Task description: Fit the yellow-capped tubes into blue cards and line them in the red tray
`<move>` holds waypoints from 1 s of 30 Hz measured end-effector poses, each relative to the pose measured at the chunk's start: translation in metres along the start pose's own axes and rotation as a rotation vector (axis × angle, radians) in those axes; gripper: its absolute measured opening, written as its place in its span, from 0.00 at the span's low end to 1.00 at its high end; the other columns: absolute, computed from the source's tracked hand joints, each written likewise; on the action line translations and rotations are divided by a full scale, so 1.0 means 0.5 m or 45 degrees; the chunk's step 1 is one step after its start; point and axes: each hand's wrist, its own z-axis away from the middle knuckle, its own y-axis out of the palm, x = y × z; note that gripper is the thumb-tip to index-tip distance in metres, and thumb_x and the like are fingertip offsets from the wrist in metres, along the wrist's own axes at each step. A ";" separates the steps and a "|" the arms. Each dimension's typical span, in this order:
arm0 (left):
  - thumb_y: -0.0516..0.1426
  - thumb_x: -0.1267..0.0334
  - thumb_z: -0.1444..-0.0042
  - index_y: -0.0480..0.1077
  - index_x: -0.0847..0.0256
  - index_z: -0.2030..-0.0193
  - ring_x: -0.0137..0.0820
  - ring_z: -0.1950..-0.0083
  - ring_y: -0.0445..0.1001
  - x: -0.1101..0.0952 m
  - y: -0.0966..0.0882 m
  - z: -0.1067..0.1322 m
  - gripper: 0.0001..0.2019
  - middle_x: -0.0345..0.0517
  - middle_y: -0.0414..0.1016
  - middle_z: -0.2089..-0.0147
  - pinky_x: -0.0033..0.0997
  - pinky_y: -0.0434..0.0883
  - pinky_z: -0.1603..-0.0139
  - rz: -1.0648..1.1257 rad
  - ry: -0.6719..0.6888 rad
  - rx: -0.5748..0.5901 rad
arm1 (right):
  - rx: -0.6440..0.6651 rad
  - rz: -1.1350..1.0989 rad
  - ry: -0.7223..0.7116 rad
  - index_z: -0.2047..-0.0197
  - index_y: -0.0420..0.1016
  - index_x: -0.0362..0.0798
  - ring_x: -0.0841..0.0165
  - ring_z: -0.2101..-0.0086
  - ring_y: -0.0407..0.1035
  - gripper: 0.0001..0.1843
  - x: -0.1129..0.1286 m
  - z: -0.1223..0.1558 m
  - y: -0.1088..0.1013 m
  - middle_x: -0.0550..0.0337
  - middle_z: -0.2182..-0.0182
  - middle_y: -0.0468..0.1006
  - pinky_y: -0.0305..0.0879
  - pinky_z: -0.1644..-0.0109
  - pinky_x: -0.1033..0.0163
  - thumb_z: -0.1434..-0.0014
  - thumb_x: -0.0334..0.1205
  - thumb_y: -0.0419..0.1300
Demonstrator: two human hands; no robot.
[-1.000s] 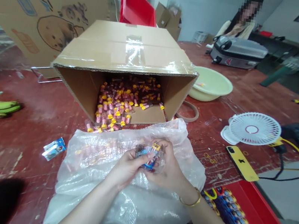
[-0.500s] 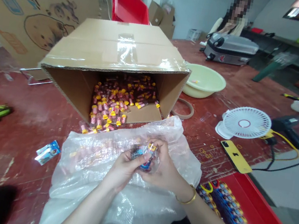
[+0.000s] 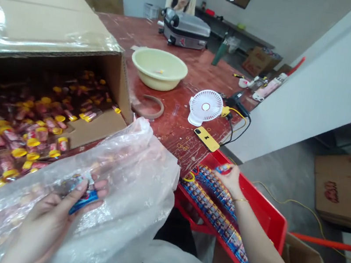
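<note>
Left hand point(image 3: 56, 212) curled round blue packets point(image 3: 87, 197) atop clear bag point(image 3: 144, 180); right hand point(image 3: 230, 181), out at 2 o'clock, pinches one packet point(image 3: 223, 169) over red tray point(image 3: 270, 214)

Red tray point(image 3: 266, 210), blue packets point(image 3: 213, 206), yellow phone point(image 3: 206, 138), white fan point(image 3: 205, 105), pale yellow basin point(image 3: 156, 82), brown box point(image 3: 47, 18), yellow-capped pink tubes point(image 3: 35, 131).

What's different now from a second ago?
The right hand left the left hand and swung right to the red tray, carrying a small packet. The left hand stays over the plastic bag, holding a blue packet. The cardboard box has not moved.
</note>
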 end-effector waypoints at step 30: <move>0.66 0.51 0.54 0.77 0.65 0.62 0.37 0.65 0.79 0.015 -0.041 -0.025 0.19 0.53 0.82 0.61 0.30 0.76 0.66 -0.076 0.099 0.183 | 0.528 -0.481 -1.013 0.59 0.68 0.50 0.60 0.54 0.68 0.10 0.399 0.075 0.174 0.53 0.57 0.73 0.63 0.47 0.51 0.46 0.35 0.62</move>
